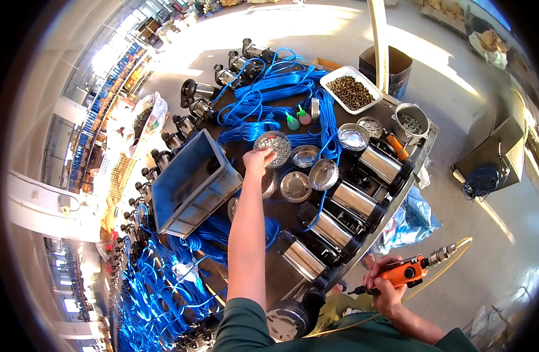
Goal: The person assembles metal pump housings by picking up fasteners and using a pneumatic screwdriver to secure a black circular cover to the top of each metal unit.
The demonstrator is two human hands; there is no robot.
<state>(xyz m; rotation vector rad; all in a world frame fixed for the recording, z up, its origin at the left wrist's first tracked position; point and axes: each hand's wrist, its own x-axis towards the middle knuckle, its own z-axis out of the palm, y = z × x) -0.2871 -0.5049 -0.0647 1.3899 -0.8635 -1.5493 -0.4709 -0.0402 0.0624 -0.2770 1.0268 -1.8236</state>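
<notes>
My left hand (259,160) reaches across the bench to a round metal dish of small silver parts (276,145). Its fingers are pinched together at the dish's near edge, and what they hold, if anything, is too small to make out. At the lower right my right hand (388,288) grips an orange air screwdriver (405,272), its bit pointing left and a yellow hose at its back end. Perforated metal strainer cups (324,174) and a flat metal disc (296,186) lie just right of my left forearm. Steel-bodied pumps (304,256) line the bench's right edge.
A blue-grey plastic crate (190,188) stands tilted left of my arm. Coiled blue cables (263,97) cover the far side. A white tray of brass-coloured parts (352,89), a metal pot (410,122) and a second orange tool (397,146) sit at the far right.
</notes>
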